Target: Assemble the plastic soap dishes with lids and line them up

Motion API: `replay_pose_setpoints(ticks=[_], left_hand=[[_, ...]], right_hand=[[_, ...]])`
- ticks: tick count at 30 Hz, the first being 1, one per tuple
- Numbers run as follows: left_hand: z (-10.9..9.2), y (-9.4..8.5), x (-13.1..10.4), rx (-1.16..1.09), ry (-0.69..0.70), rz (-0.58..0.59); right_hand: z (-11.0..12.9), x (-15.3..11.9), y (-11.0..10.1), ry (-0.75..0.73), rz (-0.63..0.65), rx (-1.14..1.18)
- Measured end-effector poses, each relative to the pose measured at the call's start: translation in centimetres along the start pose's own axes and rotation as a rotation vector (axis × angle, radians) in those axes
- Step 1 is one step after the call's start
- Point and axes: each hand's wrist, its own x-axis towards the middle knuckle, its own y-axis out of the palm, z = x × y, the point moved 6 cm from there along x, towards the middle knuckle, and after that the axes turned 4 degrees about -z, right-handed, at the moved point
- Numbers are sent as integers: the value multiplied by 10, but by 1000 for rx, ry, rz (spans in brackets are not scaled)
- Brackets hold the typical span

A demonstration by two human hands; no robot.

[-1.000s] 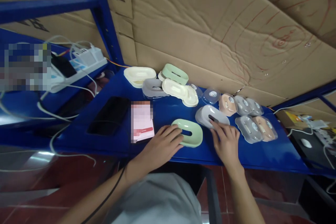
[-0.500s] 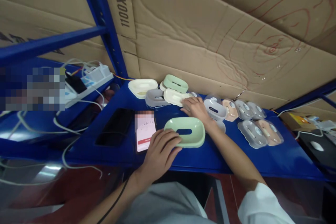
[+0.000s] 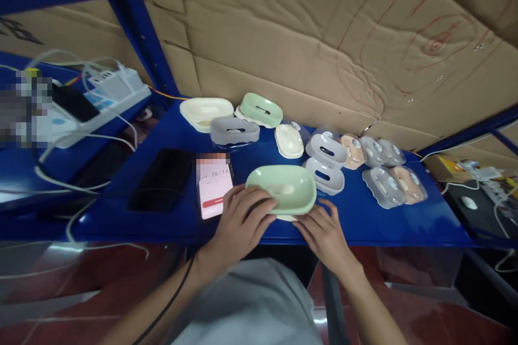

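A light green oval soap dish (image 3: 297, 178) is held over the front of the blue table, tilted toward me. My left hand (image 3: 245, 218) is closed on its left end, thumb below and fingers over the near rim. Underneath it, a cream tray (image 3: 286, 218) peeks out below the rim and shows through the slot in the dish's base. My right hand (image 3: 324, 229) pinches the near right edge of that cream tray, its fingertips partly hidden beneath the dish. Just beyond stand two stacked grey soap dishes (image 3: 329, 177) and a cream oval piece (image 3: 289, 140).
Left of the dish lies a phone (image 3: 214, 186) with a timer, beside a black flat object (image 3: 162, 180). More cream (image 3: 206, 110), grey (image 3: 234, 132) and green dishes (image 3: 261, 110) line the back. Several plastic-covered soap dishes (image 3: 384, 186) sit at right. A power strip (image 3: 117, 94) with cables is at left.
My right hand has come back from the rear of the table with the cream tray and brought it under the green dish. The left hand keeps its hold. The camera view has shifted.
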Motion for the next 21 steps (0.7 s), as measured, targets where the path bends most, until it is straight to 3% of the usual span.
replay_pose_setpoints(ticks=[7,10,13,17,21], left_hand=[[-9,30,-2,45,112,335],[-9,36,-9,58,122,433],[-7,38,-12,67,117,447],[-4,41,-14,62,109,502],[-4,42,-15,65,113,554]], right_hand=[[-23,-37,-18,167,-304,95],[-30,-28,-6,183,-136,75],[-27,-17,13,158,30,144],[-23,-17,19,151,47,136],[-25,-4,4,76,81,53]])
